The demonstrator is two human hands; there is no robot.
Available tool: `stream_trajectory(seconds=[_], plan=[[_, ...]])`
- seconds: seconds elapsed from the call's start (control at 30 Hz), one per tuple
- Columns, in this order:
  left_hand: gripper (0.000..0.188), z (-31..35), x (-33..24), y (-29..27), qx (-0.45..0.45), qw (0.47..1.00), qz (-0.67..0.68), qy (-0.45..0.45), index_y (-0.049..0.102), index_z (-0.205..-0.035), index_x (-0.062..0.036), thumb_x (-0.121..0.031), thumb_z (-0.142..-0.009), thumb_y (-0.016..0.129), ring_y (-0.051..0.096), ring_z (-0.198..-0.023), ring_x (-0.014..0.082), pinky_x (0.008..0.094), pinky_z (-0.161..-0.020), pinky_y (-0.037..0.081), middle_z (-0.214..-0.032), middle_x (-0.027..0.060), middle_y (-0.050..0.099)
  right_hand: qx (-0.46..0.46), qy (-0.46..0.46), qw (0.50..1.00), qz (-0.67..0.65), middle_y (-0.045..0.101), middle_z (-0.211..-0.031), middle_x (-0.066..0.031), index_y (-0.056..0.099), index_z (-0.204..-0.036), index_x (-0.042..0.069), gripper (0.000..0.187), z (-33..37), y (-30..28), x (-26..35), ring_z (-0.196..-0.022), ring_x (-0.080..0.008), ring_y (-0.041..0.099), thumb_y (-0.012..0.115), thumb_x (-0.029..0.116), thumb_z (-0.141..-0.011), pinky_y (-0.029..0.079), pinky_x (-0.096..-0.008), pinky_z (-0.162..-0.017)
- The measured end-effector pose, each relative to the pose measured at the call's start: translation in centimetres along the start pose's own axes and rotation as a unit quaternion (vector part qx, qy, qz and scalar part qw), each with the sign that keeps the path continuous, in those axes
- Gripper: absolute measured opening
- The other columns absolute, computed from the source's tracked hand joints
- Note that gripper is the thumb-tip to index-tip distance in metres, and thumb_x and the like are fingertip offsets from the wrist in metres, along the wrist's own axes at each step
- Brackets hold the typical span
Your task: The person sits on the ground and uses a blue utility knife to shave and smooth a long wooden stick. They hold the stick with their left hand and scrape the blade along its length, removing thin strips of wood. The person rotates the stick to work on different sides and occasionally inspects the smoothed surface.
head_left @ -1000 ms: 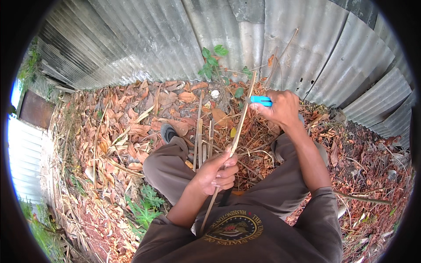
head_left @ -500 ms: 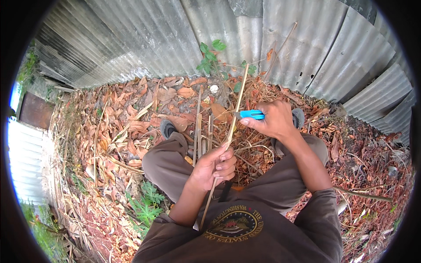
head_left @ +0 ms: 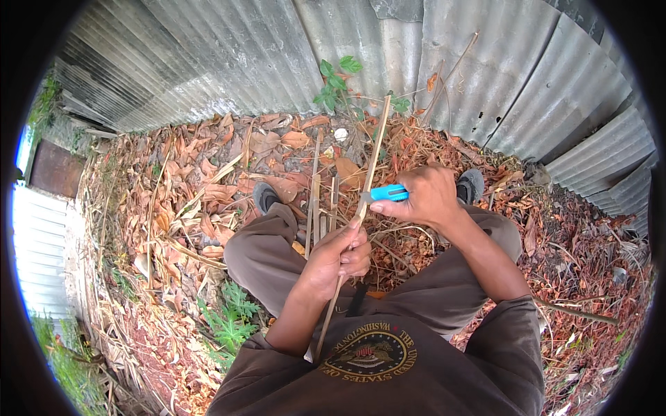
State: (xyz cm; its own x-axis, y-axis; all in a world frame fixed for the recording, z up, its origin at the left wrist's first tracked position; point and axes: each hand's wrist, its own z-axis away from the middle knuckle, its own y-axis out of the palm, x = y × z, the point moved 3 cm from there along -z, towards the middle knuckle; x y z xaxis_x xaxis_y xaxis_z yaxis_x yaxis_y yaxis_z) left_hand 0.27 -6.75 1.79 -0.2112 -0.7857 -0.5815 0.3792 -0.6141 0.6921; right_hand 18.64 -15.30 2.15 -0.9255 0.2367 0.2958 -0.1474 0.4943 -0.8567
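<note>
corrugated grey metal fencing [head_left: 229, 55] behind, i see my left hand [head_left: 340, 256] clenched on a long thin bamboo strip [head_left: 368, 173] running up-right, my right hand [head_left: 427, 197] gripping a blue-handled knife [head_left: 387, 193] against it just above.

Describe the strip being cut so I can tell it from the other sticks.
Start at the corrugated metal wall, then drop to the person's knees. The long pale bamboo strip runs from the left hand up past the right hand, which presses a blue knife against it. Only this stick is gripped; the others stand loose beside it.
</note>
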Motion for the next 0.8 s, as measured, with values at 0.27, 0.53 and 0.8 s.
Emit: stream_trajectory(seconds=[0.27, 0.53, 0.8], plan=[[0.034, 0.2, -0.5, 0.6, -0.037, 0.996, -0.073, 0.035, 0.04, -0.078, -0.0127, -0.036, -0.103, 0.039, 0.026, -0.046, 0.0043, 0.0211, -0.047, 0.023, -0.058, -0.0064, 0.029, -0.092, -0.031, 0.995, 0.011, 0.05, -0.044, -0.0074, 0.062, -0.059, 0.011, 0.065, -1.9, 0.5, -1.4, -0.043, -0.0279, 0.056, 0.064, 0.076, -0.065, 0.043, -0.0391, -0.044], [0.035, 1.1, 1.0, 0.7, -0.002, 0.999, -0.036, -0.019, 0.04, -0.077, -0.0133, -0.037, -0.103, 0.039, 0.027, -0.046, 0.0042, 0.0213, -0.049, 0.023, -0.057, -0.007, 0.029, -0.102, 0.122, 0.987, 0.019, 0.052, -0.045, -0.0097, 0.063, -0.057, 0.008, 0.065, -4.2, -1.5, -5.8, -0.041, -0.0301, 0.054, 0.061, 0.072, -0.071, 0.043, -0.0424, -0.045], [0.036, 1.4, 1.3, 0.1, -0.035, 0.998, -0.056, -0.006, 0.038, -0.078, -0.0135, -0.039, -0.102, 0.04, 0.026, -0.047, 0.0047, 0.0214, -0.047, 0.022, -0.057, -0.0064, 0.028, -0.087, 0.057, 0.994, 0.019, 0.053, -0.045, -0.0127, 0.064, -0.055, 0.007, 0.076, -1.9, -0.1, -2.8, -0.045, -0.0301, 0.058, 0.054, 0.08, -0.072, 0.046, -0.0421, -0.046]])
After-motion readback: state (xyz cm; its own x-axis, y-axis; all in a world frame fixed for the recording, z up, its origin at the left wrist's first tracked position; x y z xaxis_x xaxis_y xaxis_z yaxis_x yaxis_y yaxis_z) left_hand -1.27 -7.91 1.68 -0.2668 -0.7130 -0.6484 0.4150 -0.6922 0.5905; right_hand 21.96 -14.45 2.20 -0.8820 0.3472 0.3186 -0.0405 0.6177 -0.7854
